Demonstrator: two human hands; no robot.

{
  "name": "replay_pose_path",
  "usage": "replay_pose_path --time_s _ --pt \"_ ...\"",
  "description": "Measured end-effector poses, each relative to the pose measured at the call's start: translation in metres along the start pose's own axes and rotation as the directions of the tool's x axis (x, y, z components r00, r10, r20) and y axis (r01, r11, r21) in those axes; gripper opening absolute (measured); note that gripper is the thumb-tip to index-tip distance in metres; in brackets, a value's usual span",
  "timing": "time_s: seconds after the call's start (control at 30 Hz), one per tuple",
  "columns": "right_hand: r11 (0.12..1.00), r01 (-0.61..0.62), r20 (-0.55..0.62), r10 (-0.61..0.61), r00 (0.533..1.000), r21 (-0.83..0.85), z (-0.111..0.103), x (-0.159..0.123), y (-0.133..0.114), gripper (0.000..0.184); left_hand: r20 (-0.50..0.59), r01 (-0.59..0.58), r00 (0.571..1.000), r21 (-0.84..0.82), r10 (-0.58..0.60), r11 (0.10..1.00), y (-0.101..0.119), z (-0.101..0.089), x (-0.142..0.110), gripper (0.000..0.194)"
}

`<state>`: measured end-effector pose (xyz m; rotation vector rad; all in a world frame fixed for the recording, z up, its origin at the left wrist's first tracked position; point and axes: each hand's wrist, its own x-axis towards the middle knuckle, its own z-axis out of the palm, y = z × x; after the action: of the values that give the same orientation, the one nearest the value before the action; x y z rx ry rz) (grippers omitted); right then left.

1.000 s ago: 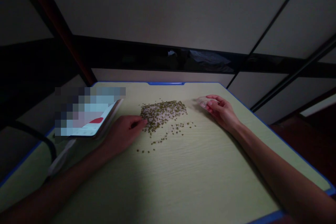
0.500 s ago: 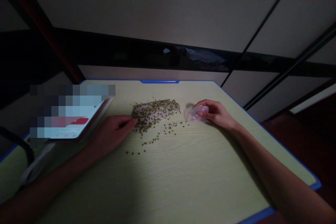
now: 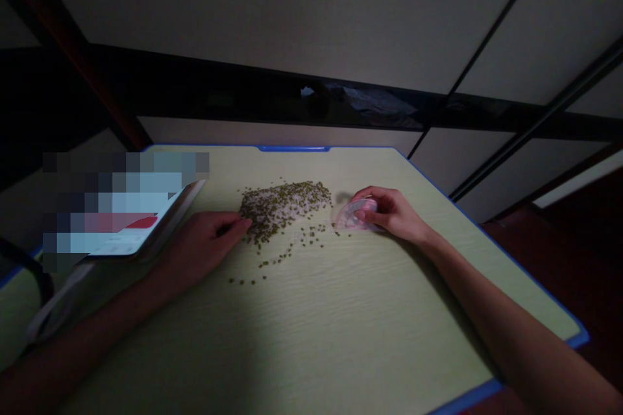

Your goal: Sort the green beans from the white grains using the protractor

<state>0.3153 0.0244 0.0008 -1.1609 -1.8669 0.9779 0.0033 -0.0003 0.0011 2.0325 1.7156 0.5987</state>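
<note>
Head view: nearest, a pale yellow-green table (image 3: 311, 337) with a blue edge (image 3: 464, 395), flat ground for everything here. On it, a short row of little green beans (image 3: 242, 282), strayed a bit from the rest. Next, the left hand (image 3: 207, 233), fingers curled in, with a gap under the thumb, touching the left side of the heap (image 3: 280, 198), maybe like a small wall to stop any rolling. No way to tell about a bean between those fingertips. Just beyond, a lit screen (image 3: 129, 243), set off to the left, likely for easy looking without getting in the way. Across from it, the right hand (image 3: 389, 211), pinching a clear pink half-circle (image 3: 346, 217) like a protractor, perhaps to keep the straight side low by the table. Between both hands, in the heap, beans mixed with white grains (image 3: 287, 209). Farthest back, a pale cupboard (image 3: 272, 19) with a dark gap (image 3: 243, 100) across.

Now, next to one second ago: half-circle much closer to the heap, and turned to show more roundness. Left hand in the same spot; heap about the same shape.
</note>
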Motion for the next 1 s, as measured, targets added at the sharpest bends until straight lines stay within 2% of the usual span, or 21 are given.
replay_pose_path --time_s 0.23,0.5,0.67,1.0 --pt "0.997 -0.021 -0.084 0.015 0.996 -0.074 -0.0002 0.0002 -0.0071 0.023 -0.004 0.001 1.0 0.011 -0.001 1.0 0.0006 -0.0006 0.0001 0.043" --pt "0.999 -0.034 -0.111 0.03 0.993 -0.036 0.0059 0.0023 -0.006 0.026 -0.015 0.008 1.0 0.011 -0.008 1.0 -0.0028 0.001 0.0012 0.043" --pt "0.998 0.004 -0.074 -0.008 0.997 -0.06 0.0065 0.0026 -0.0065 0.024 -0.016 0.014 1.0 -0.002 -0.014 1.0 -0.0041 0.0014 0.0012 0.043" --pt "1.0 -0.017 0.003 0.017 1.0 -0.004 0.0068 0.0002 -0.0053 0.024 0.002 0.017 1.0 0.003 -0.017 1.0 0.002 -0.0015 -0.0018 0.041"
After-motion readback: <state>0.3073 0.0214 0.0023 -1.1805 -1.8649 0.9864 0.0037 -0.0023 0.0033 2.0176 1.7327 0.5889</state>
